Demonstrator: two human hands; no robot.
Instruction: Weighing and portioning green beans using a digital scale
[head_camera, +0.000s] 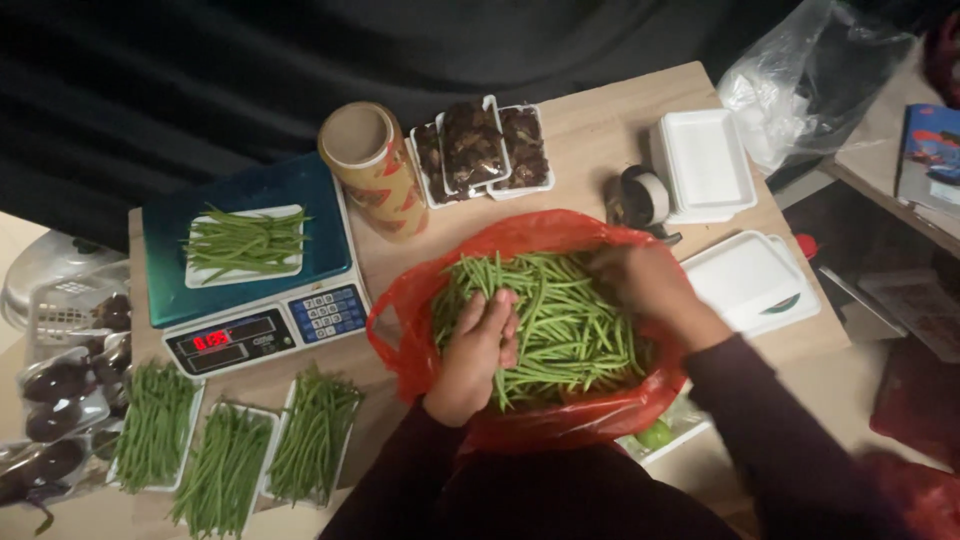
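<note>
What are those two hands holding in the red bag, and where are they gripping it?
The left hand clasps a few green beans around their middles. The right hand rests among them; its grip cannot be told.

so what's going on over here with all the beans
A person has both hands in a red plastic bag full of green beans. The left hand grips a small bunch; the right hand rests among the beans at the bag's far edge. A white tray of beans sits on the digital scale, and three filled trays lie in front of it on the wooden table.
</note>
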